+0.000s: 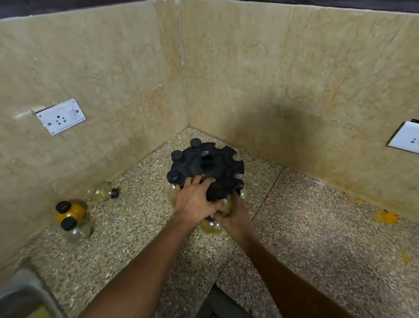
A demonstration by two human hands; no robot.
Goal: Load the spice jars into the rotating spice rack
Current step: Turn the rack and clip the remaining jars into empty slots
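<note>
A person's two bare hands work at a black rotating spice rack [210, 162] standing in the inner corner of a speckled stone counter [297, 239], where two beige marble-patterned walls meet. The left hand [194, 197] lies on the near edge of the rack's notched top disc, its fingers [196, 181] spread and resting on the black plastic. The right hand [234, 218] reaches in from below and to the right, its fingers curled round a clear spice jar [226, 206] whose black-capped neck sits at a notch on the near rim of the rack. Another glass jar [210, 226] shows just beneath the hands, low at the rack's near side.

Three black caps [178, 156] already stand up through notches on the rack's left and far rim; the notches on its right side are open.

Well to the left, three more jars wait on the counter: one lies on its side [102, 191] near the wall, one holds yellow powder [69, 211] and stands upright, and a nearly clear one [74, 228] stands just in front of it, touching or almost so.

A white wall socket [59, 117] sits on the left wall, another [417, 141] on the right. Yellow powder stains [386, 217] the counter at right. A steel sink edge [17, 312] shows at lower left.
</note>
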